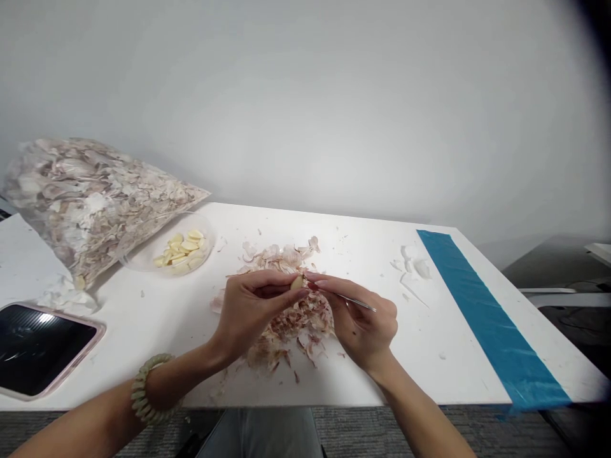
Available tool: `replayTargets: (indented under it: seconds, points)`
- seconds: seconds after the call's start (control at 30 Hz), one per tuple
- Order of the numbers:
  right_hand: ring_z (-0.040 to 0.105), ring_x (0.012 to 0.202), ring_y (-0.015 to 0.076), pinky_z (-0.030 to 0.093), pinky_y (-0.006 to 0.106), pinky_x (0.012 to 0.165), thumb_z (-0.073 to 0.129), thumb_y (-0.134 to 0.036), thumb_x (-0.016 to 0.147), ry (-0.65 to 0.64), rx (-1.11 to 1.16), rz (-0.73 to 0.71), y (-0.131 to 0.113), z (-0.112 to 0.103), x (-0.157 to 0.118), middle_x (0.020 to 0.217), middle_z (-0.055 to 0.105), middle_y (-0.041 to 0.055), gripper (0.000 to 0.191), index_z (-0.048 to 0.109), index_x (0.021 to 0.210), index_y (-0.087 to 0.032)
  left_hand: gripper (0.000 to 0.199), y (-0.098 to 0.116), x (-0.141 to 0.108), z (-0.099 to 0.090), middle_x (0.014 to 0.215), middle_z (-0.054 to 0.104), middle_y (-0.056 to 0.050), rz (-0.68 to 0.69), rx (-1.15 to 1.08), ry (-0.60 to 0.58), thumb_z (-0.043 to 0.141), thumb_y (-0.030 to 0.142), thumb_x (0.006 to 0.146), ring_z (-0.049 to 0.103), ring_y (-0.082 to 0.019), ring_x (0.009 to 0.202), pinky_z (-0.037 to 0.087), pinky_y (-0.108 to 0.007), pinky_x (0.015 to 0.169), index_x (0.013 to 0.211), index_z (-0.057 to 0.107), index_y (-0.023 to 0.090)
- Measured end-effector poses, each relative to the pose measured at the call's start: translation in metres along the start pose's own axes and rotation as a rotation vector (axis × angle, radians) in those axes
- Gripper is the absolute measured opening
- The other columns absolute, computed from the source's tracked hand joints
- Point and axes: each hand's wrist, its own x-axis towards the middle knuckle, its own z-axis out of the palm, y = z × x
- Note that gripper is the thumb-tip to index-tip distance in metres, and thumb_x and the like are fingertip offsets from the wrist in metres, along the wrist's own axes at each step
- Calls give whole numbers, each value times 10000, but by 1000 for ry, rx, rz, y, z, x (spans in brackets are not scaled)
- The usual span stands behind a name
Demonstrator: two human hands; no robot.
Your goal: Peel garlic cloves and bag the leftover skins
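A garlic clove [296, 282] is pinched between the thumb and fingers of my left hand [258, 305]. My right hand [360, 318] grips a thin metal tool [358, 301], its tip hidden by the fingers close to the clove. Both hands meet over a loose pile of garlic skins [305, 318] on the white table [382, 375]. Peeled cloves [184, 248] lie in a clear round bowl [210, 238] beyond my left hand.
A large clear bag of skins [95, 197] leans at the back left, against the bowl. Crumpled tissue [69, 294] and a phone [45, 346] lie at left. White scraps [414, 264] and blue tape [482, 305] are on the right.
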Motion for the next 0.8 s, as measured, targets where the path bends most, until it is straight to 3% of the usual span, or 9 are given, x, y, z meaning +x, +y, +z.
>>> replayTargets:
  seconds: [0.5,0.8]
  points:
    - [695,872,172,625,296,722,538,32,807,72,0,146,-2,1,-2,977,712,45,300,634,1008,-170,210,-5,1,-2,783,738,-11,-138,-100,2,806,195,615,701,-137,731,561,-141,629,817,753,208]
    - [680,938,193,616,331,761,523,16,813,-18,60,128,-2,-2,2,1015,703,58,315,633,1034,-180,212,-4,2,-2,784,737,-18,-139,-87,26,807,202,610,701,-149,739,575,-179,669,815,753,201]
